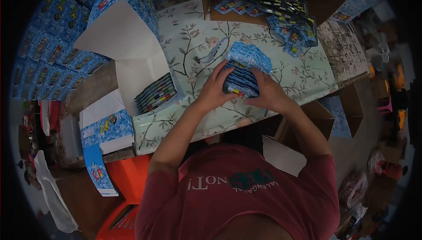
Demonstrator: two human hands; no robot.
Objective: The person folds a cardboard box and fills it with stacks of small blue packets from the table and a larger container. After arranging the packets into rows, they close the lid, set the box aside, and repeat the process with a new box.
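A stack of blue packets (241,79) is held between my two hands above the floral tablecloth. My left hand (215,88) presses its left side, and my right hand (267,91) its right side, with the thumbs at the near edge. More blue packets (250,55) fan out just beyond the stack, on the cloth. To the left, an open box with white flaps (143,64) holds a row of packets (154,94) standing on edge. At the back right, a cardboard box (327,0) is full of packets, some spilling over its front (292,33).
Stacked blue printed boxes (52,51) rise at the far left. Flat blue and white cartons (107,125) lie on the table's left corner. An orange chair (127,174) stands below. Open cardboard boxes (316,117) are beneath the table's right edge.
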